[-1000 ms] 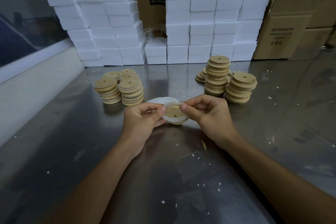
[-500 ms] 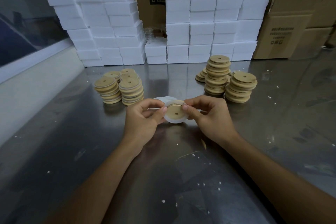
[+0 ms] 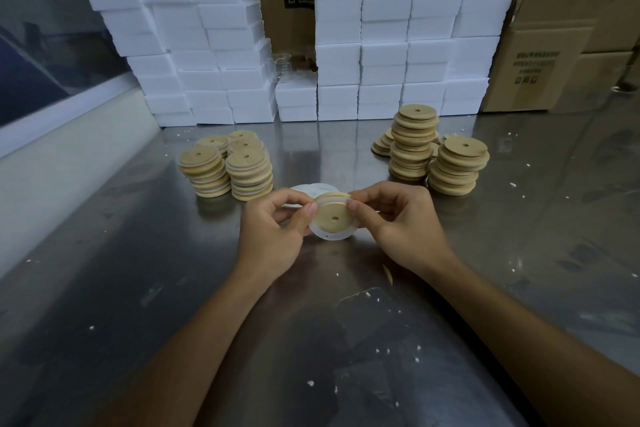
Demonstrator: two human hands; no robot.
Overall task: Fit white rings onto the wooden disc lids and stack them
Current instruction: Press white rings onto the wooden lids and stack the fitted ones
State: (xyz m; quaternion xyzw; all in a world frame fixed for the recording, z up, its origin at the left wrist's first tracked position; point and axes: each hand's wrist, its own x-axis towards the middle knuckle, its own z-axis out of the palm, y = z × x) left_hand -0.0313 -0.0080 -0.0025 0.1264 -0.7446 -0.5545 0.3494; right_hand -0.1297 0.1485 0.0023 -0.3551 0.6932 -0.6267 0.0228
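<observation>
Brushed steel counter (image 3: 519, 253) w/ white foam blocks (image 3: 398, 28) stacked along the back, brown cardboard boxes (image 3: 540, 62) behind. Ringed wooden disc lids in stacks (image 3: 227, 168) back left, bare round wooden lids in stacks (image 3: 433, 149) back right. Left hand (image 3: 273, 236) + right hand (image 3: 401, 225) both in pinch grip on opposite edges of one wooden disc lid w/ centre hole (image 3: 333, 217), tilted, held above counter centre, thin white ring (image 3: 329, 236) round its lower edge. Loose white rings (image 3: 311, 191) flat on counter just behind
</observation>
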